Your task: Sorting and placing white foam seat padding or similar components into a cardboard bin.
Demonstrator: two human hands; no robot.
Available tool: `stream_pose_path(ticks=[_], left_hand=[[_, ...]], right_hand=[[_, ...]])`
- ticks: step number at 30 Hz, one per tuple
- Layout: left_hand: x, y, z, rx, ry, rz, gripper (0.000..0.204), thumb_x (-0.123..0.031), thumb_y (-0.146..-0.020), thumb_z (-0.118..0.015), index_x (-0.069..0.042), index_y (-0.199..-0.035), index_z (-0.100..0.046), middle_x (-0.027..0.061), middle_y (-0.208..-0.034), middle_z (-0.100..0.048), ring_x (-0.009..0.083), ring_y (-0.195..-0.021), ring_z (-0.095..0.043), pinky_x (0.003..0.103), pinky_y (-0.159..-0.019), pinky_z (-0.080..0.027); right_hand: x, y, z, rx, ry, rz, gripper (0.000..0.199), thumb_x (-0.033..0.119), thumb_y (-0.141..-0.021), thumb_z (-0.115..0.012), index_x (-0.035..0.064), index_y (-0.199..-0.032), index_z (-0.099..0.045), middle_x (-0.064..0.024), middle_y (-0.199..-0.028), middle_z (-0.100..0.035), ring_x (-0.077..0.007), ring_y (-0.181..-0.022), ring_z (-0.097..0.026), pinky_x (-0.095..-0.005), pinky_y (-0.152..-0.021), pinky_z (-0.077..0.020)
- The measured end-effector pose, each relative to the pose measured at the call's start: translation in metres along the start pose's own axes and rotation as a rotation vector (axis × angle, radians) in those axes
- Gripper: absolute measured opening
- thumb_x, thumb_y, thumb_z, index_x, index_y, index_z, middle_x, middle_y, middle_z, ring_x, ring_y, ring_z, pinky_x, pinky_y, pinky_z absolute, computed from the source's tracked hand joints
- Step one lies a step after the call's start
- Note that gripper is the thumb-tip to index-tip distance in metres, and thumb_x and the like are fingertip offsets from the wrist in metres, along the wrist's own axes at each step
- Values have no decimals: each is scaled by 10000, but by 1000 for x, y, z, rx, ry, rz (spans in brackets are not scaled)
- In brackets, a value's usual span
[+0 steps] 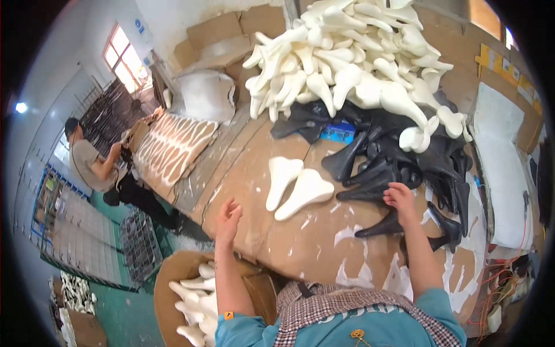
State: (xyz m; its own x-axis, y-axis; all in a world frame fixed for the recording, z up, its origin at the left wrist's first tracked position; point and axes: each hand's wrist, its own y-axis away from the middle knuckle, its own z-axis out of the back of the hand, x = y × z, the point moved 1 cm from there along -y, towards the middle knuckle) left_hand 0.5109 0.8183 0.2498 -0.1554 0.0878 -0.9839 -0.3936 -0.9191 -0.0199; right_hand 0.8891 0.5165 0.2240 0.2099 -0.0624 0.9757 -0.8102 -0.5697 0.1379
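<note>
You're facing stacked brown cardboard boxes [231,34] lying behind the table, and a small blue packet [338,132] sitting among the saddles.

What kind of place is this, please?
Probably a workshop making bicycle saddles: a big pile of white foam saddle pads, a heap of black saddle shells on a worn cardboard-covered bench, and another person working nearby.

You see white foam saddle pads [352,63], black saddle shells [399,168], a brown cardboard-covered table [300,243], and your teal sleeves [436,309].
</note>
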Motion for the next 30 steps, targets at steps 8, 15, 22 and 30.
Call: stream_pose_path(ticks=[8, 15, 22, 30], left_hand=[[-38, -208, -61, 119, 45, 151, 552, -244, -827, -581, -63, -1299, -359, 130, -1154, -496, 182, -800, -577, 280, -654, -473], [-33, -421, -82, 41, -39, 139, 570, -288, -785, -625, -94, -1269, -396, 92, -1083, -505, 190, -755, -516, 303, -610, -446], [16, -604, -108, 29, 115, 285, 703, -427, -752, -634, -74, -1292, -352, 71, -1189, -451, 238, -1001, -422, 405, -818, -382], [68, -720, -172, 182, 326, 79, 740, -528, -776, -565, -30, -1291, -383, 130, -1357, -333, 249, -1246, -306, 392, -1002, -275]], right_hand=[[42, -82, -54, -12, -49, -65, 250, 132, -844, -527, 25, -1070, -518, -88, -839, -610, -142, -681, -591, -251, -610, -486], [20, -230, -166, 127, -7, -196, 359, 236, -855, -553, 25, -1134, -471, -102, -934, -586, -181, -752, -585, -288, -650, -493], [-4, -407, -259, 95, -57, -256, 488, 362, -834, -570, 20, -1155, -437, -115, -1040, -528, -209, -877, -546, -329, -737, -477], [-63, -569, -330, 149, -308, -134, 533, 397, -809, -586, 97, -1221, -432, -111, -1093, -555, -206, -1019, -542, -360, -863, -444]])
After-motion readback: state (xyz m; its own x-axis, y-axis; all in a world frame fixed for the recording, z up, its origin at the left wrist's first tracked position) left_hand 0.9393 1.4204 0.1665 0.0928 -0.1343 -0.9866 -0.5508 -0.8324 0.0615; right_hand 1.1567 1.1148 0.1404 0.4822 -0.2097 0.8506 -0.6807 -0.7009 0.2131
